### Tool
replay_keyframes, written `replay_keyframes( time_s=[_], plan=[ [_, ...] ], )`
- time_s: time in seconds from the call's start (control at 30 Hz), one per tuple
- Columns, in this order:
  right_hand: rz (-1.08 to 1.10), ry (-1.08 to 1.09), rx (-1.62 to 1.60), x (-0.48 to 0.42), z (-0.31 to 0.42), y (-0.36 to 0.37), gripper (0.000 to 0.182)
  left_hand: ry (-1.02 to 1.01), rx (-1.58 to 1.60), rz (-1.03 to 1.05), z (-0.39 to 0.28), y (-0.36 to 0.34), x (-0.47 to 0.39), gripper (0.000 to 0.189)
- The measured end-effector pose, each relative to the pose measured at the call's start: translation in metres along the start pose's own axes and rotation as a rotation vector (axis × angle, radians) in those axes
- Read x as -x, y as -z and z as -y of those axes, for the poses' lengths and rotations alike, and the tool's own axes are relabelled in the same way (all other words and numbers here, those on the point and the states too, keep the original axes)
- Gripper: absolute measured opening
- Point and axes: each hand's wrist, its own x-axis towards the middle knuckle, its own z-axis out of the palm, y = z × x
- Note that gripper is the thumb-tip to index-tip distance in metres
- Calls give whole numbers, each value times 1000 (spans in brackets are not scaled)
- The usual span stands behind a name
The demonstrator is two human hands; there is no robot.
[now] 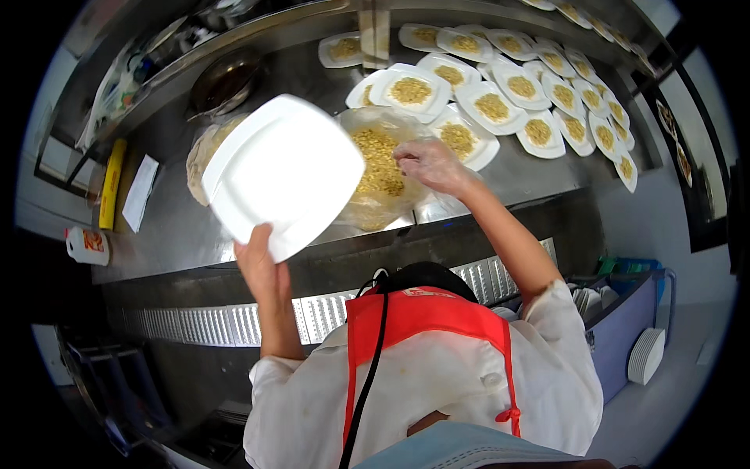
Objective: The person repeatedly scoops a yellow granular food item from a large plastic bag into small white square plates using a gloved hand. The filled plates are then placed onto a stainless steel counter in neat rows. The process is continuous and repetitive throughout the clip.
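My left hand (262, 258) grips the near edge of a white square plate (287, 176) with nothing on it, tilted in the air over the steel counter. Just right of the plate lies an open clear plastic bag (378, 214) full of yellow-brown chopped bits (381, 158), which look like crushed nuts or grain. My right hand (430, 166), in what looks like a thin clear glove, is at the bag's right side with its fingers curled; whether they pinch some bits is hidden. Beyond it stand many white plates (410, 91), each with a small mound of such bits.
On the steel counter (176, 234) are a metal wok (225, 82), a cloth-like bag (199, 164), white paper (140, 193), a yellow box (112, 184) and a white jug (88, 246). A post (374, 35) rises at the back. A cart (621, 334) with plates stands at right.
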Motion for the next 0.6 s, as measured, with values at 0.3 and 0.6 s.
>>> replay_keyframes(
  time_s=[0.3, 0.6],
  plan=[
    [333, -95, 681, -99, -45, -113, 39, 89, -40, -371, -1, 128, 7, 51],
    [183, 214, 754, -119, -114, -99, 32, 159, 45, -358, 25, 122, 12, 49]
  ],
)
